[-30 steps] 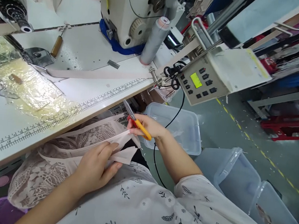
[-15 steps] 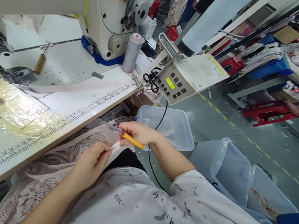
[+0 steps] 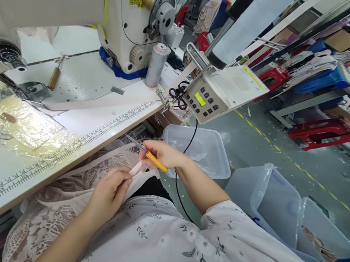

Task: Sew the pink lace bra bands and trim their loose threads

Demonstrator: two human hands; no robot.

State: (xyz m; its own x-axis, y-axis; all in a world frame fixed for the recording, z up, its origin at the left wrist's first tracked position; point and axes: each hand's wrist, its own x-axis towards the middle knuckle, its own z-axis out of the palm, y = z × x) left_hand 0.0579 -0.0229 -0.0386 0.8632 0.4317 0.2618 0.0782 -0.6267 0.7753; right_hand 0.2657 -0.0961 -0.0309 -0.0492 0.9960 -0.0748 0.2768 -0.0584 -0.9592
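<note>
Over my lap lies a pale pink lace garment (image 3: 93,169), part of it draped below the table edge. My left hand (image 3: 111,190) pinches the garment's plain pale edge band between thumb and fingers. Close by, my right hand (image 3: 158,152) has scissors (image 3: 156,162) with orange handles in its grip, the blades pointing away to the upper left. The fingertips of that hand also touch the same band, and a short stretch of it spans between both hands. How the right fingers sit around the scissors is partly hidden.
A sewing machine (image 3: 134,31) stands on the white table with a printed ruler edge (image 3: 101,137). Beside it are a thread cone (image 3: 157,65) and a control box (image 3: 207,101) with a hanging black cable. Clear plastic bins (image 3: 204,149) stand on the floor to the right.
The view has shifted slightly, so the table and machine appear a little lower and further right. Both hands keep their hold; the scissor blades now show more clearly.
</note>
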